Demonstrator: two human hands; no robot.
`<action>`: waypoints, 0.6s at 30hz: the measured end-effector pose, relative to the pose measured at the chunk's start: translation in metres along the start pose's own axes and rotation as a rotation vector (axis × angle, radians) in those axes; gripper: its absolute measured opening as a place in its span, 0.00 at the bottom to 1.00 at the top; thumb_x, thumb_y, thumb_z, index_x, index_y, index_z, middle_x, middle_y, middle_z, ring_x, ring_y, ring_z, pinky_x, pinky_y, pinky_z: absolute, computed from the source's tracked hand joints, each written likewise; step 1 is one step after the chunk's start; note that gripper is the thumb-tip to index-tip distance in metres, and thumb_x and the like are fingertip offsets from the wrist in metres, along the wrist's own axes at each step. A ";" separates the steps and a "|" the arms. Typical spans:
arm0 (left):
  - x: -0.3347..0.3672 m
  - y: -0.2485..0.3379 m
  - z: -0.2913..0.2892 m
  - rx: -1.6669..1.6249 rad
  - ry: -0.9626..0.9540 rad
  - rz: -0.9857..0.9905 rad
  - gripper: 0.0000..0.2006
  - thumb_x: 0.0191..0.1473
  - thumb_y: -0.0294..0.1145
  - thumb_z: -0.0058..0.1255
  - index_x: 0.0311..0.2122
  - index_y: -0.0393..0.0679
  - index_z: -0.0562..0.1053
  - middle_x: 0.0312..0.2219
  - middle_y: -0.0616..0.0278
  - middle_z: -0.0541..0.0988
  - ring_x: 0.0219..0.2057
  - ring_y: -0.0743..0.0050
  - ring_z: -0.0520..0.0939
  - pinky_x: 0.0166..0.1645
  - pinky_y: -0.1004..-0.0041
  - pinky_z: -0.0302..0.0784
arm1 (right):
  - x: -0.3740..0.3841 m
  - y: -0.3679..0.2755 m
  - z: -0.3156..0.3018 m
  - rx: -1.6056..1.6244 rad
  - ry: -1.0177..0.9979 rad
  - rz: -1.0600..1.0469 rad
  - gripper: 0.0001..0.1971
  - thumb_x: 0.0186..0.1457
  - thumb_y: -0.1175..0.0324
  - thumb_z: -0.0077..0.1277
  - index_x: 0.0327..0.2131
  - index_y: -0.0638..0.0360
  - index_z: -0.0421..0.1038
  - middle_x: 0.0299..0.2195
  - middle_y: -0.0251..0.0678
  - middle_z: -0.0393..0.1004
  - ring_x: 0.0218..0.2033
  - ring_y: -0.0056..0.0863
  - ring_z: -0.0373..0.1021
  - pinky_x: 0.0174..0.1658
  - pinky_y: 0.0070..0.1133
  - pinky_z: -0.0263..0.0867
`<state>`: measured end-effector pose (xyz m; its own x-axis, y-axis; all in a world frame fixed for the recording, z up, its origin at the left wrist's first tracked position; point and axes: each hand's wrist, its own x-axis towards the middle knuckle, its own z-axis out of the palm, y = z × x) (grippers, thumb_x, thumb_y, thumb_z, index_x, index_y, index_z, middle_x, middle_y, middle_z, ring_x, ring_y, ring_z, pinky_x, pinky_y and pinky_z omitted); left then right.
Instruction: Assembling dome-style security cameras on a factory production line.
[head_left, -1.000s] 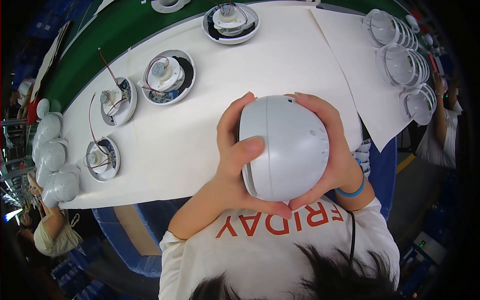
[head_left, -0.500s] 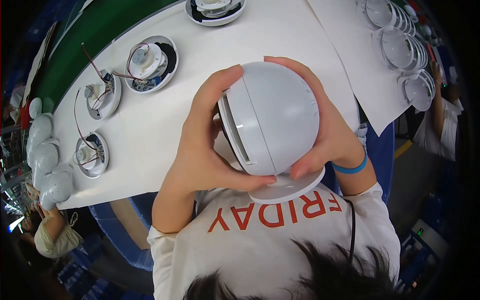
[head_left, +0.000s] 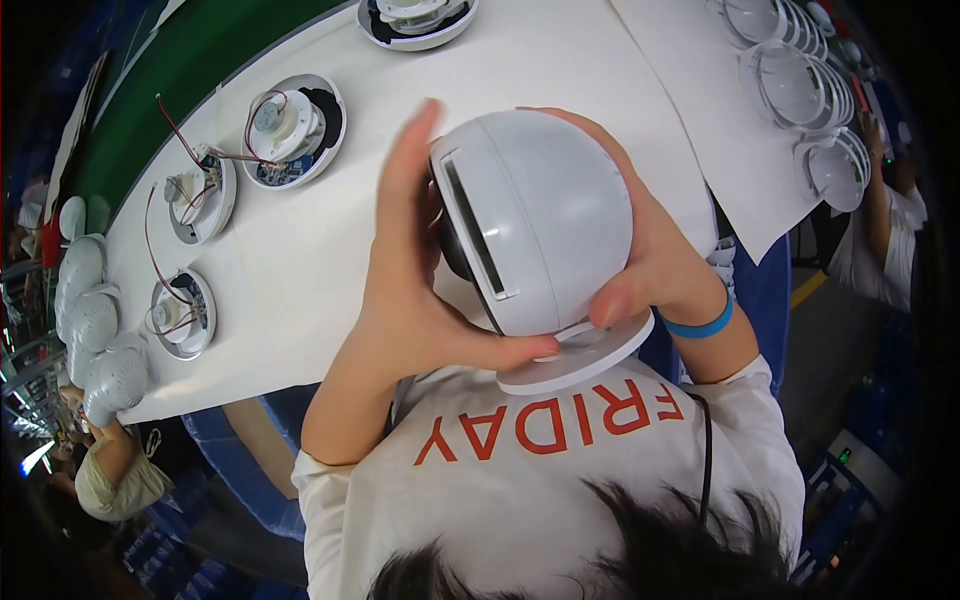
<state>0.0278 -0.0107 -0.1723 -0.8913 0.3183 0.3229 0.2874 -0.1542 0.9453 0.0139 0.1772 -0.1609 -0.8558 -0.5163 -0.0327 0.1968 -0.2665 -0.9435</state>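
A white ball-shaped housing (head_left: 545, 215) is held up in front of my chest, above the table's near edge. It has a long dark slot on its left side, a seam around it and a flat round base (head_left: 590, 360) below. My right hand (head_left: 650, 250) wraps its right side, with the thumb near the base. On the other side, my left hand (head_left: 410, 290) has its thumb against the bottom by the base. Its index finger is raised off the shell and slightly blurred, and the remaining fingers are partly hidden behind the housing.
Several opened half-shells with motors, circuit boards and loose wires, such as one half-shell (head_left: 295, 130), lie on the white-covered table (head_left: 380, 190). White domes (head_left: 90, 320) line the left edge. Clear covers (head_left: 800, 85) are stacked at far right. Other people stand at both sides.
The housing has turned a little, so its slot shows more fully. My left index finger has lifted off the top of the shell. My right hand stays around it.
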 end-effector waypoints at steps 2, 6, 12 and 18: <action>0.003 0.003 -0.003 0.047 -0.051 0.021 0.65 0.12 0.35 0.72 0.59 0.44 0.41 0.52 0.50 0.58 0.53 0.57 0.62 0.54 0.63 0.60 | -0.001 0.000 0.001 0.006 0.043 -0.072 0.55 0.21 0.62 0.69 0.55 0.56 0.46 0.50 0.39 0.58 0.52 0.31 0.56 0.54 0.26 0.52; -0.005 0.020 -0.015 0.037 -0.245 -0.141 0.64 0.20 0.32 0.69 0.60 0.41 0.34 0.57 0.48 0.48 0.58 0.57 0.53 0.57 0.66 0.52 | -0.004 -0.005 -0.010 -0.426 -0.024 -0.376 0.52 0.23 0.62 0.69 0.55 0.56 0.49 0.52 0.42 0.56 0.52 0.35 0.56 0.53 0.27 0.54; -0.014 0.016 0.000 -0.241 -0.135 -0.132 0.62 0.19 0.41 0.71 0.59 0.40 0.42 0.57 0.47 0.48 0.58 0.58 0.52 0.58 0.67 0.48 | -0.007 0.015 -0.005 -0.620 0.103 -0.561 0.39 0.29 0.62 0.66 0.50 0.55 0.59 0.51 0.48 0.57 0.50 0.43 0.60 0.51 0.28 0.57; -0.020 0.006 0.002 -0.061 -0.031 0.021 0.53 0.20 0.44 0.71 0.56 0.46 0.54 0.54 0.43 0.53 0.54 0.49 0.59 0.55 0.61 0.56 | -0.012 0.006 0.015 -0.443 0.208 -0.328 0.32 0.31 0.61 0.64 0.46 0.38 0.64 0.52 0.51 0.55 0.49 0.51 0.59 0.50 0.34 0.57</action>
<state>0.0476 -0.0160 -0.1730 -0.8735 0.3432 0.3452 0.2836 -0.2176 0.9339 0.0331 0.1696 -0.1615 -0.9229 -0.2815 0.2626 -0.2746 0.0032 -0.9616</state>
